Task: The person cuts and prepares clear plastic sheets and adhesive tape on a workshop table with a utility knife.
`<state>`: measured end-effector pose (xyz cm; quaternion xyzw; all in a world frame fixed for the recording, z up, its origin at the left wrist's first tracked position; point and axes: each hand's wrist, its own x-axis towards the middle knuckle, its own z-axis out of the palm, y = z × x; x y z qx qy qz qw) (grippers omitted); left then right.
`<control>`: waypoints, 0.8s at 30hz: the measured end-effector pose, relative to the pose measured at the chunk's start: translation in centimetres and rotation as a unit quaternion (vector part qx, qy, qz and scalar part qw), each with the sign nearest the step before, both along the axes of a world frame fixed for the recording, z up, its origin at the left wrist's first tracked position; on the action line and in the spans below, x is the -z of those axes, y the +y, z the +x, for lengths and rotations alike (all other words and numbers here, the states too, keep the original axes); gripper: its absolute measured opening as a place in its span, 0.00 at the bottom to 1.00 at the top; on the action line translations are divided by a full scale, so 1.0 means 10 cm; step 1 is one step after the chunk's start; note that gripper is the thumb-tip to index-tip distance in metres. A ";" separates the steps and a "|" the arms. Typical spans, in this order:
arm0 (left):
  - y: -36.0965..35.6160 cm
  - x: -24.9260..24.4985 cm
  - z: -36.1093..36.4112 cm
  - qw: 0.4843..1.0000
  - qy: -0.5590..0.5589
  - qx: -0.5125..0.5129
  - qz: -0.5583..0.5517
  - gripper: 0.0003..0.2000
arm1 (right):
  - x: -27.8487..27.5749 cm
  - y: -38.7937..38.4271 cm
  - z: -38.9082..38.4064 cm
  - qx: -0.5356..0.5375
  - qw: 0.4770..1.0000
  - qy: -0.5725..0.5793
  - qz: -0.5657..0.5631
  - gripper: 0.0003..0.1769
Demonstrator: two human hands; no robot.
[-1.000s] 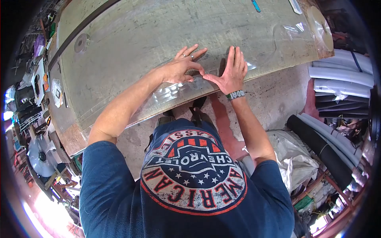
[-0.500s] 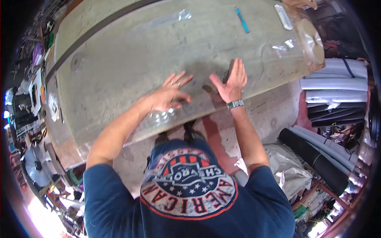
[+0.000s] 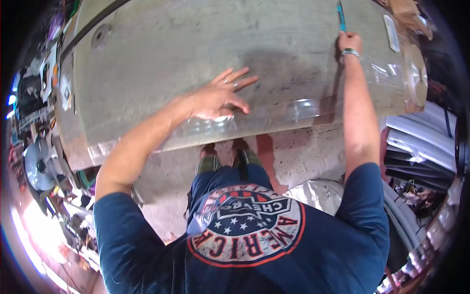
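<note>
My left hand [image 3: 223, 95] rests on the transparent sheet covering the table [image 3: 161, 63], fingers spread and nothing held. Farther out on the right, my right hand [image 3: 350, 42] has its fingers closed around the near end of a slim turquoise tool [image 3: 341, 18], which lies pointing away from me. The tool looks like a cutter knife, though its tip is too small to make out. A white oblong object [image 3: 391, 33] lies on the table to the right of my right hand.
A dark strip [image 3: 93, 23] crosses the table's far left. White rolls [image 3: 423, 134] are stacked at the right, beyond the table's edge. A fan [image 3: 40, 164] and clutter stand at the left. Silvery wrapping [image 3: 316, 194] lies on the floor.
My right hand has moved away from me and right, and has closed on the turquoise tool. My left hand stays spread over the sheet. The view has shifted.
</note>
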<state>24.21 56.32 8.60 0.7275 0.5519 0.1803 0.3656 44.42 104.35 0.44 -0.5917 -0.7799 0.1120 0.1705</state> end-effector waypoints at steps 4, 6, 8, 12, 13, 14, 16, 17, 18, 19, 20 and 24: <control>0.00 0.06 0.00 1.000 -0.007 0.003 0.006 0.21 | -0.55 -0.54 0.48 -0.086 0.955 0.262 -0.112 0.16; -0.04 0.14 -0.02 0.999 -0.019 0.004 0.030 0.22 | -0.87 -0.94 0.68 -0.113 0.956 0.247 -0.108 0.15; -0.03 0.17 -0.04 0.999 -0.018 0.013 0.043 0.23 | -1.08 -1.24 0.83 -0.126 0.962 0.219 -0.103 0.15; -0.02 0.13 -0.04 0.999 -0.002 0.023 0.043 0.23 | -1.21 -1.35 0.61 -0.104 0.987 0.126 -0.001 0.19; -0.03 0.15 -0.04 0.999 0.000 0.022 0.046 0.23 | -1.19 -1.33 0.50 -0.112 0.982 0.134 0.069 0.19; -0.02 0.18 -0.04 0.999 0.002 0.024 0.048 0.22 | -1.20 -1.38 0.37 -0.109 0.979 0.170 0.024 0.20; -0.03 0.20 -0.04 0.999 0.005 0.029 0.046 0.22 | -1.20 -1.51 0.13 -0.098 0.963 0.242 -0.063 0.22; -0.02 0.19 -0.04 0.999 0.007 0.031 0.043 0.22 | -1.12 -1.53 0.04 -0.100 0.971 0.203 -0.073 0.24; -0.02 0.17 -0.04 0.999 0.008 0.031 0.040 0.22 | -1.04 -1.54 -0.04 -0.103 0.977 0.164 -0.084 0.26; -0.02 0.17 -0.04 0.999 0.009 0.030 0.042 0.22 | -0.96 -1.54 -0.10 -0.108 0.982 0.124 -0.095 0.29; -0.02 0.18 -0.03 0.999 0.009 0.028 0.043 0.22 | -0.89 -1.54 -0.11 -0.110 0.977 0.124 -0.134 0.31; -0.04 0.23 -0.04 0.998 0.009 0.029 0.053 0.22 | -1.19 -2.16 0.10 -0.129 0.954 0.164 -0.213 0.35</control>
